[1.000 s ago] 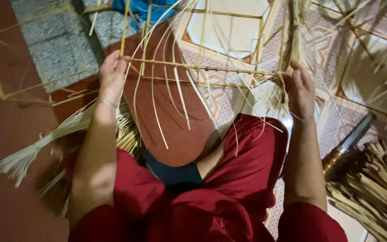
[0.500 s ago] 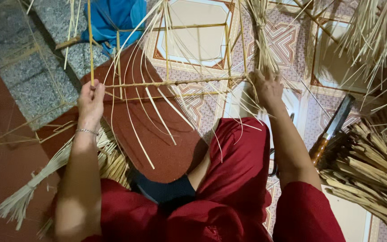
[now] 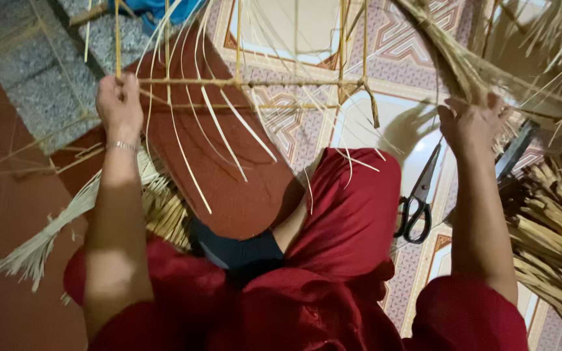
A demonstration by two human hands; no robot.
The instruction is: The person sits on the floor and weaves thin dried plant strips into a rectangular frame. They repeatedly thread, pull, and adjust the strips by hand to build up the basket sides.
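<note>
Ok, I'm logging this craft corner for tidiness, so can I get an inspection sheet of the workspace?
Surface: patterned tile floor, grey stone strip at upper left.
Job's things: thin yellow cane frame held up; pale straw strands hanging from it; curved bundle of dry straw.
Clutter: black-handled scissors on the tiles; tied pale straw bundle; stacked straw bundles at right; blue cloth at top.
Grippers: left hand grips the frame; right hand closed on the curved bundle.
Cables: nothing seen.
Surroundings: red clothing, brown board over the lap.

One head-worn camera looks steeply down, close over the lap.
</note>
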